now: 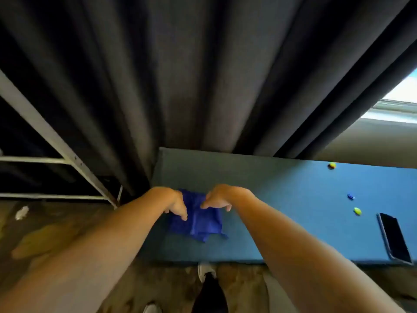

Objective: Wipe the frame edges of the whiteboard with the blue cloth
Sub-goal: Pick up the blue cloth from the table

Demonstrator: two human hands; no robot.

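Observation:
A blue cloth (200, 220) lies folded on the left part of a blue table (282, 199). My left hand (177, 205) rests on the cloth's left side with fingers pinching the fabric. My right hand (217, 199) presses on its upper right part, fingertips on the fabric near the middle fold. Both hands touch the cloth and it stays flat on the table. No whiteboard surface is in view; a white metal frame (52, 136) stands slanted at the left.
A dark curtain (203, 75) hangs right behind the table. A black phone (394, 238) lies at the table's right edge, with yellow (357, 211), blue (350, 196) and yellow-red (332, 165) magnets nearby. My shoe (205, 271) is below the table edge.

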